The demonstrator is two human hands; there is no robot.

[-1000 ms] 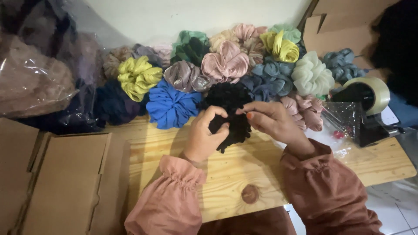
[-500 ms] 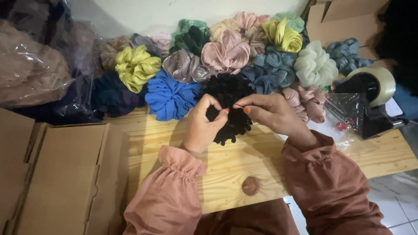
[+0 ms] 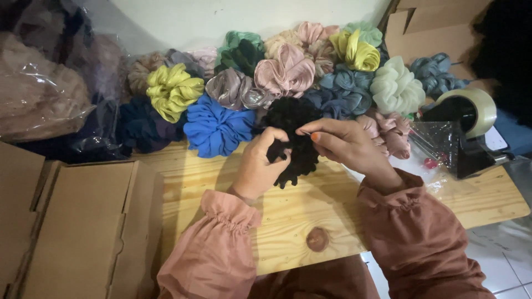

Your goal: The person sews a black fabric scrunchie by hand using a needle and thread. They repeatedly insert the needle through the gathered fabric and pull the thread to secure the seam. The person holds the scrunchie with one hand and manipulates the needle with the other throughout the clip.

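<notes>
Both hands on the black scrunchie (image 3: 292, 138), centre frame, over the wooden desk (image 3: 288, 221). Left hand (image 3: 259, 166) clenched around its lower left edge. Right hand (image 3: 346, 145) pinching its upper right rim between thumb and forefinger. Blue scrunchie (image 3: 213, 127) just left of it; tape dispenser (image 3: 465, 130) at right edge; cardboard box (image 3: 83, 227) lower left.

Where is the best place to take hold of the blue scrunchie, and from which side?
Probably pinch the ruffled near edge of the blue scrunchie, coming from the table side. That edge overhangs bare wood, while other scrunchies crowd its back and sides.
</notes>
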